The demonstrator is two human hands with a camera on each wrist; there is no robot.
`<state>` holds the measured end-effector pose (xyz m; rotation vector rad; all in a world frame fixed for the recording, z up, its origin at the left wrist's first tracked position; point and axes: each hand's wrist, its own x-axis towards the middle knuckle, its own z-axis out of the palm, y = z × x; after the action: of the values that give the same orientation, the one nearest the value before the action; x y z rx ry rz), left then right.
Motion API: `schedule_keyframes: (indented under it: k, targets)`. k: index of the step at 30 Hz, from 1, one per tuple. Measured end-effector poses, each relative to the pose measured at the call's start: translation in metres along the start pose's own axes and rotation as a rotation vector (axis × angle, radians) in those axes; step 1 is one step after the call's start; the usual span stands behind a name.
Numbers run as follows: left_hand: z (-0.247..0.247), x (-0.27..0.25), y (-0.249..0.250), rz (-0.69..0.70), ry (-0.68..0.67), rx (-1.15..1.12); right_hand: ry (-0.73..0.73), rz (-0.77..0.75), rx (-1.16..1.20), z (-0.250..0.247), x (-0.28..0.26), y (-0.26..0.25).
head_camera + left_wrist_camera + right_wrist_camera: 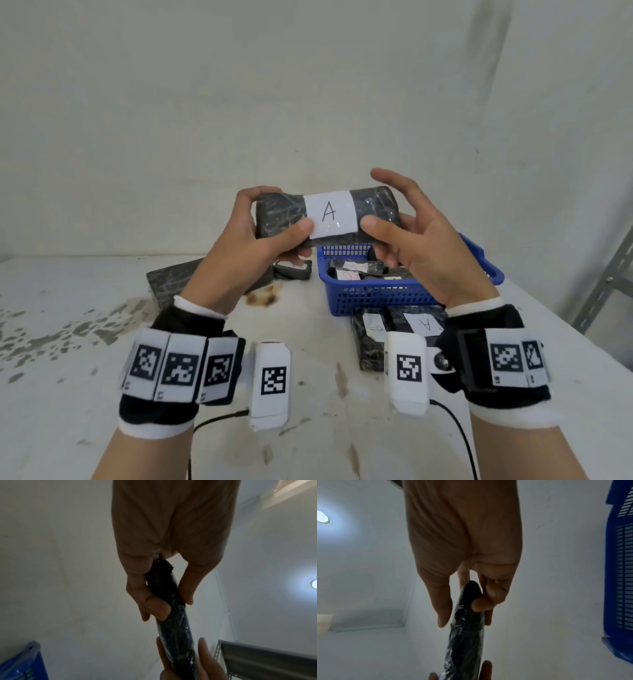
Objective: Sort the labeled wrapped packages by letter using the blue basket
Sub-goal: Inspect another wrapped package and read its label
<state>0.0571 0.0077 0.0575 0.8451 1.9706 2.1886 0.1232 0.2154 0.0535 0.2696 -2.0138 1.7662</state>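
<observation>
The white, stained worktop (102,325) carries the sorting area. Toward its right side stands the blue slotted plastic basket (383,298), which holds several dark wrapped packages; one white label in it bears a red mark that cannot be read with certainty. Just in front of the basket lies a dark wrapped package with a white "A" label (423,323), on or beside another whose label is unclear. Left of the basket, behind the left forearm, lies a further dark wrapped block (171,281), label not visible.

The item in hand is a dark, film-wrapped oblong package with a white paper label marked "A" (327,216), held level in the air above the far edge of the basket, label facing the wearer. The left hand (246,233) grips its left end, thumb on the front and fingers curled behind. The right hand (411,236) pinches the right end between thumb and lower fingers; its upper fingers are lifted clear.

Assessment: the step is reading the label. The next move probably calls for carrying this package to the "A" group, likely the stack in front of the basket, and setting it down label up.
</observation>
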Motion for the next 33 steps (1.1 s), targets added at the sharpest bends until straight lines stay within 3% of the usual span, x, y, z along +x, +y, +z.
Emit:
schedule_keyframes:
  k: [12, 19, 33]
  targets:
    - [0.005, -0.003, 0.003, 0.083, 0.004, 0.141, 0.082, -0.025, -0.185, 0.015, 0.002, -0.006]
    - [0.009, -0.005, 0.002, 0.099, 0.104, 0.249, 0.173, -0.065, -0.241, 0.029, -0.001, -0.009]
    - [-0.001, -0.012, 0.007, 0.023, 0.061, 0.029, 0.095, -0.034, -0.138, 0.019, -0.014, -0.021]
